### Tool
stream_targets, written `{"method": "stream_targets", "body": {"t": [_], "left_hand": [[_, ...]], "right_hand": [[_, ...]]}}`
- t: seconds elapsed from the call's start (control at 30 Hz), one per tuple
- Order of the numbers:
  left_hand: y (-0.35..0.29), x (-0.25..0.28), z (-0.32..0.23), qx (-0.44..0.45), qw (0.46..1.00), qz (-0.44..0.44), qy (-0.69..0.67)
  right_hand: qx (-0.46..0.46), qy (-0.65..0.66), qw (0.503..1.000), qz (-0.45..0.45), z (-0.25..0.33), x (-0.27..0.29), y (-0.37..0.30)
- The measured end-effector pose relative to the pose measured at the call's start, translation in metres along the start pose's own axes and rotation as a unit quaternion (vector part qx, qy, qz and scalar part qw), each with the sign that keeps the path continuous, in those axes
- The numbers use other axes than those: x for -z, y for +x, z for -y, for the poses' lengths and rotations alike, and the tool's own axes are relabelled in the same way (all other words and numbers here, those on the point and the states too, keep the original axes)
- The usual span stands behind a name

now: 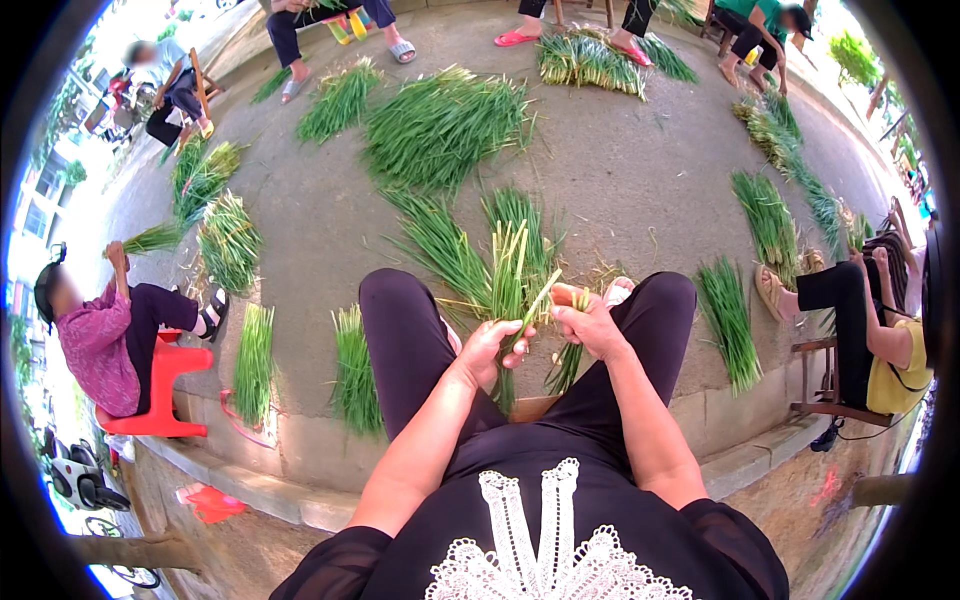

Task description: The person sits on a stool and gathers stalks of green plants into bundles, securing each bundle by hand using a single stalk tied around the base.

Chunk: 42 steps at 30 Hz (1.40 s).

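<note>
My left hand (495, 350) is closed round a few green chive stalks (541, 300), their pale ends pointing up and away from me. Close beside it, my right hand (588, 324) has its fingers curled round a small bunch of chives (566, 367), whose green leaves hang down between my knees. The two hands nearly meet at the pale ends. Just beyond them, a loose heap of chives (508, 265) lies on the ground between my feet, with another loose bundle (440, 240) at its left. Dry peelings (600, 272) are scattered near my right foot.
A large chive pile (440, 125) lies farther ahead. Smaller bundles rest left (255, 360) and right (730, 320) of my knees. One person sits on a red stool (165, 385) at left, another on a wooden chair (825, 375) at right. Several others sit along the far side.
</note>
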<state>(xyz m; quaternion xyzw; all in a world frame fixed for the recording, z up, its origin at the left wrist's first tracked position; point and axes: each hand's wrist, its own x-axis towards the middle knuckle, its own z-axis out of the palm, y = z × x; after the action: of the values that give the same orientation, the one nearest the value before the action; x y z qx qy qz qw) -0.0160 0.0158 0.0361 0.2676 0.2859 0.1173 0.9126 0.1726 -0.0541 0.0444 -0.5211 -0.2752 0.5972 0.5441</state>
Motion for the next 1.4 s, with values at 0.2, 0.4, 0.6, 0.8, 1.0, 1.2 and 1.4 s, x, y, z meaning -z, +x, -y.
{"method": "stream_targets", "body": {"t": [0.2, 0.4, 0.6, 0.8, 1.0, 1.2, 1.4], "left_hand": [[0.0, 0.006, 0.002, 0.015, 0.998, 0.048, -0.033], [0.0, 0.005, 0.002, 0.032, 0.998, 0.05, -0.011], [-0.002, 0.003, 0.001, 0.038, 0.999, 0.032, -0.004], [-0.001, 0.004, 0.002, 0.052, 0.997, 0.031, 0.041], [-0.002, 0.002, 0.001, 0.057, 0.996, 0.028, 0.067], [-0.005, -0.006, -0.002, 0.073, 0.993, 0.006, 0.094], [-0.004, -0.002, 0.002, 0.081, 0.991, 0.007, 0.104]], "right_hand": [[-0.054, -0.003, 0.997, 0.055, 0.005, -0.016, -0.001], [-0.074, -0.063, 0.99, 0.098, -0.006, -0.015, 0.002], [-0.037, -0.043, 0.997, -0.044, -0.001, -0.014, 0.006], [-0.068, 0.081, 0.994, -0.031, 0.002, -0.007, 0.009], [-0.074, 0.121, 0.99, -0.001, 0.0, -0.003, 0.01], [-0.083, 0.137, 0.987, 0.019, 0.001, -0.003, 0.008], [-0.118, 0.068, 0.988, 0.075, 0.004, 0.004, 0.007]]}}
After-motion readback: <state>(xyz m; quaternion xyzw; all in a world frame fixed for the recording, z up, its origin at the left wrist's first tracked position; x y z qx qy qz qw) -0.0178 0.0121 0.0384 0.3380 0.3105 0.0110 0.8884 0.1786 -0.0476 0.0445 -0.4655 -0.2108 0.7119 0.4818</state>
